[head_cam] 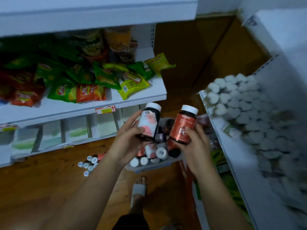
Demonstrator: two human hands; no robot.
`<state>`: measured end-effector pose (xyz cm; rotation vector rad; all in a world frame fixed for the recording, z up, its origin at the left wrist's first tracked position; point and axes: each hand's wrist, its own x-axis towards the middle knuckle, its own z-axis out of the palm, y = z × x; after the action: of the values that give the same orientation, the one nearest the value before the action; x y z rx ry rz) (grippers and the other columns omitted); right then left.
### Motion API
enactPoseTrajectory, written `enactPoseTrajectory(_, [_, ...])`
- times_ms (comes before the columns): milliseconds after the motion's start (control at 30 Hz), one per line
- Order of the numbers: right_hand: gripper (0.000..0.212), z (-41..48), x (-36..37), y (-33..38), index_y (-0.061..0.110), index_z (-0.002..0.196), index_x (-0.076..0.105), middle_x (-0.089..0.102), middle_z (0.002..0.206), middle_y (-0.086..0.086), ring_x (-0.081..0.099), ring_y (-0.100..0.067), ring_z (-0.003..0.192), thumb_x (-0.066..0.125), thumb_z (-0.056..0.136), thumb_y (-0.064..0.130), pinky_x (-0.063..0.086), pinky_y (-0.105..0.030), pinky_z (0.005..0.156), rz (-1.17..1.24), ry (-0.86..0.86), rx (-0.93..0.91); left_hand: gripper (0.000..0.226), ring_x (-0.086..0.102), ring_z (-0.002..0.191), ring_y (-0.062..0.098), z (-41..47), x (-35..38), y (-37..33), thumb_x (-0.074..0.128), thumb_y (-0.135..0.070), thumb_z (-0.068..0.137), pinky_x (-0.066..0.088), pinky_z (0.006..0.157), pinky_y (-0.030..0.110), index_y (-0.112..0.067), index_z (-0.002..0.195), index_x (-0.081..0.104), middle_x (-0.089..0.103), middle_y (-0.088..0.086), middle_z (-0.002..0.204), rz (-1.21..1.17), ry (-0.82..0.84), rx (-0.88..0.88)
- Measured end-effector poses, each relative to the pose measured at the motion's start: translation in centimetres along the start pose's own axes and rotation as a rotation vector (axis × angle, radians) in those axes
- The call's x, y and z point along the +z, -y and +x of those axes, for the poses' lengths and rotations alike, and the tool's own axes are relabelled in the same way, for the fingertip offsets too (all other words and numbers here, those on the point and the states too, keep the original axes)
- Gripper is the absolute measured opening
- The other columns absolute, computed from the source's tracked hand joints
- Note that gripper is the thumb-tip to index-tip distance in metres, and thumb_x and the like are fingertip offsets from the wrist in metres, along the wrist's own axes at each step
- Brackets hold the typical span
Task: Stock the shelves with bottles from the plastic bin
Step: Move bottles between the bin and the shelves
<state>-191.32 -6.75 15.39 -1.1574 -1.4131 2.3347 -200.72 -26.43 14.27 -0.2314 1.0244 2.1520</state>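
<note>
Bottles, 2 in hand, both held above the plastic bin (150, 167) & clear of it. Left hand (131, 140) is curled round the pale-label bottle (147, 123), thumb on the label. Right hand (196, 146) is clamped on the lower half of the red-label bottle (182, 125). Hands are apart, bottles side by side w/ a gap between. Each has 1 white cap. Long axes run near upright in view, caps pointing away from the person & leaning a bit right. Red label reads "Fe"; other print is too blurred to read, & fingers cover part of each label.

Bin is mostly hidden behind hands & held bottles; only its near rim shows well. Loose bottles (161, 152) lie jumbled inside, approx 8 visible, true count can't be told.

Left of the bin on the wood floor (49, 188): a cluster of small bottles (89, 163), approx 7 caps. Near side of the bin: 1 foot in a white sandal (139, 188). Up-left of the bin: a snack shelf (141, 97) w/ crisp bags, 1 red price tag (105, 110) on its edge. Right of the bin: a 2nd shelf (232, 156) packed w/ white-capped bottles (240, 103), blurred, uncountable, cut off at frame edge.
</note>
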Motion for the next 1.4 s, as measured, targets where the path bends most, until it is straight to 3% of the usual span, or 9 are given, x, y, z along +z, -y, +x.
enactPoseTrajectory(133, [0.060,-6.6,-1.9,6.9,0.010,0.142,0.057,0.066,0.134,-0.024,0.069,-0.038,0.120,0.068,0.085,0.023,0.058,-0.058,0.097,0.279,0.006,-0.047,0.082,0.057,0.129,0.037,-1.9,8.8,-2.0,0.075,-0.014,0.081,0.050,0.103,0.057,-0.006,0.156,0.044,0.047,0.026,0.157,-0.128,0.309,-0.078])
enactPoseTrajectory(233, [0.067,-11.7,-3.8,11.0,0.008,0.145,0.054,0.067,0.133,-0.024,0.070,-0.040,0.116,0.062,0.082,0.030,0.059,-0.059,0.093,0.390,0.022,-0.115,0.068,0.056,0.135,0.031,-3.9,15.6,-1.9,0.067,-0.036,0.094,0.055,0.096,0.045,-0.008,0.153,0.052,0.051,0.019,0.155,-0.153,0.452,-0.142])
enactPoseTrajectory(467, [0.079,-21.2,-11.5,16.2,0.010,0.144,0.056,0.067,0.134,-0.025,0.067,-0.042,0.121,0.079,0.080,0.049,0.060,-0.055,0.090,0.329,-0.008,-0.376,0.068,0.070,0.100,0.030,-9.4,27.6,2.0,0.065,-0.050,0.096,0.061,0.081,0.041,-0.004,0.146,0.059,0.063,0.020,0.133,0.022,0.688,-0.269])
enactPoseTrajectory(533, [0.094,-23.7,-13.8,16.8,0.014,0.141,0.059,0.070,0.131,-0.020,0.069,-0.040,0.119,0.092,0.064,0.057,0.060,-0.055,0.093,0.241,-0.079,-0.435,0.077,0.071,0.101,0.030,-10.7,29.6,3.6,0.079,-0.046,0.087,0.060,0.083,0.041,-0.007,0.149,0.055,0.067,0.018,0.129,0.158,0.696,-0.217])
enactPoseTrajectory(767, [0.100,-28.6,-20.6,16.9,0.023,0.135,0.064,0.073,0.125,-0.014,0.070,-0.038,0.117,0.098,0.049,0.062,0.054,-0.065,0.100,0.164,-0.313,-0.568,0.065,0.065,0.128,0.039,-14.0,34.1,8.8,0.068,-0.019,0.089,0.059,0.095,0.049,-0.023,0.151,0.051,0.067,0.015,0.141,0.431,0.757,-0.031])
enactPoseTrajectory(900, [0.081,-30.0,-23.4,16.3,0.031,0.133,0.065,0.074,0.125,-0.003,0.072,-0.027,0.116,0.091,0.062,0.060,0.054,-0.059,0.104,0.056,-0.434,-0.620,0.067,0.069,0.125,0.028,-15.3,36.4,11.2,0.081,-0.007,0.087,0.057,0.102,0.050,-0.024,0.147,0.055,0.070,0.003,0.138,0.679,0.786,0.170])
enactPoseTrajectory(1033, [0.074,-31.0,-25.9,16.3,0.034,0.135,0.063,0.075,0.123,0.007,0.072,-0.016,0.113,0.081,0.068,0.060,0.058,-0.051,0.101,-0.020,-0.563,-0.667,0.069,0.074,0.110,0.008,-14.9,41.1,14.1,0.084,-0.006,0.088,0.063,0.088,0.030,-0.033,0.143,0.054,0.072,-0.018,0.125,0.911,0.811,0.334])
enactPoseTrajectory(1167, [0.064,-31.8,-27.8,16.6,0.033,0.134,0.063,0.076,0.118,0.012,0.073,-0.009,0.107,0.085,0.078,0.052,0.059,-0.046,0.099,0.000,-0.606,-0.693,0.059,0.061,0.107,-0.013,-11.3,46.6,18.2,0.087,-0.019,0.085,0.046,0.090,0.009,-0.043,0.128,0.052,0.065,-0.025,0.120,1.094,0.791,0.585])
enactPoseTrajectory(1400, [0.070,-32.0,-29.7,16.5,0.035,0.137,0.061,0.075,0.119,0.013,0.072,-0.007,0.110,0.076,0.071,0.053,0.057,-0.036,0.097,0.034,-0.588,-0.683,0.059,0.063,0.120,0.018,-5.3,51.0,22.9,0.088,-0.026,0.081,0.054,0.101,0.043,-0.025,0.132,0.058,0.068,-0.007,0.127,1.237,0.543,0.711])
